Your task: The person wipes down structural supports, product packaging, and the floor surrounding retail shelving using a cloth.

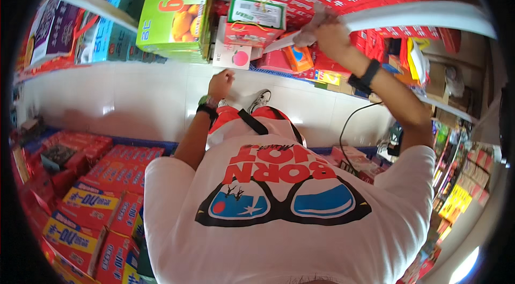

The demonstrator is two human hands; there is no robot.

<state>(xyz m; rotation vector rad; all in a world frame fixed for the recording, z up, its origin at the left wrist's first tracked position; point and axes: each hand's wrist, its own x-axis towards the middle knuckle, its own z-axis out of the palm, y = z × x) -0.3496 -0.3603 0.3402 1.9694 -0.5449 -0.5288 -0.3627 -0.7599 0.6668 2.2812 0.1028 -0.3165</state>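
Note:
My right hand is raised at the upper right, its fingers on a crumpled greyish-brown cloth that lies against a pale shelf edge or post. Red cartons stand stacked behind it, and an orange box is below. My left hand hangs over the floor with its fingers curled, just below a white carton with a peach picture; it seems to hold nothing. Above that carton stands a red gift box with a green-edged white top.
A green carton with fruit pictures stands at the upper left. Stacked red and yellow cartons lie behind me at the lower left. A black cable hangs at my right. Pale tiled floor runs between both rows of goods.

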